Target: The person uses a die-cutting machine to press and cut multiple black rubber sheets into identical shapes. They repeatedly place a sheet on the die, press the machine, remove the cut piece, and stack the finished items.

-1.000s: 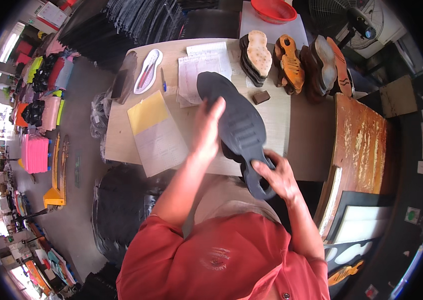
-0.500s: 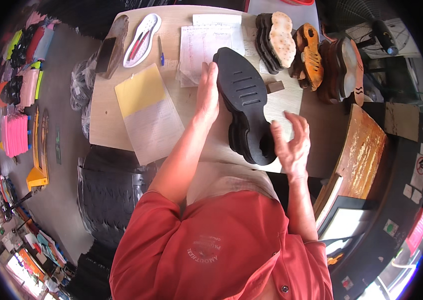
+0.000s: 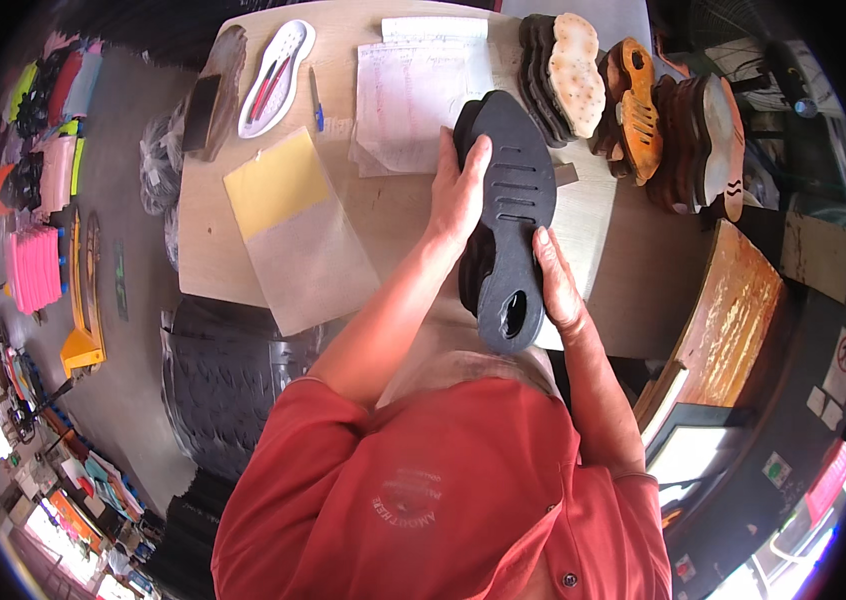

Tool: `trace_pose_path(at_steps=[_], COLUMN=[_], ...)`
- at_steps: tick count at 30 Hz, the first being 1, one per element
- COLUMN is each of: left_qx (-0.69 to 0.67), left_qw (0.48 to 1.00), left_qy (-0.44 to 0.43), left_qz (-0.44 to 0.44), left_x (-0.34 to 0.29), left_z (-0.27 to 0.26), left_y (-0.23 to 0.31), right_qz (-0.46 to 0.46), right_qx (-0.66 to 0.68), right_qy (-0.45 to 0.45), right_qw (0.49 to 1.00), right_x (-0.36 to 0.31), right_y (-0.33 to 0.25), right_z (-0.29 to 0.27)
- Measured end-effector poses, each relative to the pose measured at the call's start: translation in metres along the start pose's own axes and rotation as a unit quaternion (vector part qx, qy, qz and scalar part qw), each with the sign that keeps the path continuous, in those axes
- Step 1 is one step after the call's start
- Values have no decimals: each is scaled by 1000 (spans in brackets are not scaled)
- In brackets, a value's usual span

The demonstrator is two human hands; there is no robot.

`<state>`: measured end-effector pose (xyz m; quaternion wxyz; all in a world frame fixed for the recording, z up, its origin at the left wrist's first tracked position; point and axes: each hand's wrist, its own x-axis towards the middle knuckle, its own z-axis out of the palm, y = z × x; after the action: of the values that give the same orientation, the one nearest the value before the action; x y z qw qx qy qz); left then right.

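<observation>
A stack of black shoe-sole-shaped pieces stands tilted up between my hands, above the near part of the table. The front piece has several slots across its wide part and an oval hole in its narrow lower end. My left hand grips the stack's left edge, thumb on the front side and the other fingers partly hidden behind. Against the right edge, below the slots, lies my right hand. Its thumb side shows along the sole, and its other fingers are mostly hidden.
On the table lie a yellow-and-grey sheet, written papers, a pen and a white sole holding red-and-black tools. More sole-shaped stacks line the far right, near an orange slotted piece. A worn wooden board leans at right.
The black soles have swung more upright, their lower end toward me. My right hand has come from beside them onto their right edge. My left thumb has moved onto the front side.
</observation>
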<state>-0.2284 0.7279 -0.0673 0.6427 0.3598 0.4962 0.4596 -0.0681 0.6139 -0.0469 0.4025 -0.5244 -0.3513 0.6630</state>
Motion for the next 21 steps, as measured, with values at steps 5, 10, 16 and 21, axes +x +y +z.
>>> trace_pose_path(at_steps=[5, 10, 16, 21], left_qx=[-184, -204, -294, -208], left_qw=[980, 973, 946, 972], left_qy=[-72, -87, -105, -76], left_qz=[28, -67, -88, -72], left_x=[-29, -100, -100, -92], left_z=[-21, -4, -1, -15], left_y=[-27, -56, -77, -94], right_qz=[-63, 6, 5, -11], right_qx=[110, 133, 236, 285], right_qy=[27, 38, 38, 10], right_qw=[992, 990, 971, 958], right_x=[0, -20, -25, -21], right_y=[32, 57, 59, 64], right_z=[-4, -1, 11, 16])
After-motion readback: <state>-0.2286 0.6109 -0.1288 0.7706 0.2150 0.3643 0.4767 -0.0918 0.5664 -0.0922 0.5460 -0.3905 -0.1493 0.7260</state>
